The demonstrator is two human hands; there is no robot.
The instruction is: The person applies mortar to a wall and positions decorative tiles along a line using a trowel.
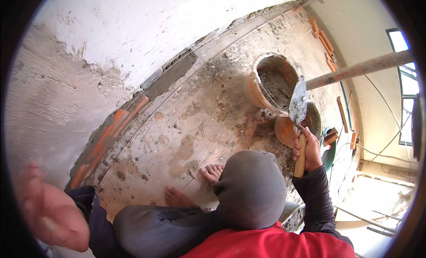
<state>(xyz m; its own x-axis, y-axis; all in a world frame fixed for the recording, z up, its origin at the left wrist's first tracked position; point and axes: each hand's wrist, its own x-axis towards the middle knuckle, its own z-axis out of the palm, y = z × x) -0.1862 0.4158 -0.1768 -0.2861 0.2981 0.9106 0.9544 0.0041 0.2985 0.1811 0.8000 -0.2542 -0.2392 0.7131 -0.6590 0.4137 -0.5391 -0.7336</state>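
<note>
My right hand [310,147] is closed on the wooden handle of a trowel [298,99], its blade smeared with grey mortar and raised beside an orange bucket of mortar [279,87]. A second orange bucket [285,130] stands behind that hand, partly hidden. My left hand [53,213] is at the lower left, fingers apart and nothing visible in them, near a wall with rough grey render [57,102]. My bare feet [179,196] and bent knee [248,187] are below.
A white wall [133,31] with a strip of mortar and exposed orange brick [124,116] and a string runs along the left. Debris litters the floor [168,138]. A metal pole [355,69] crosses at the right, near bricks [324,40], cables, a green hose [329,156] and a window [401,76].
</note>
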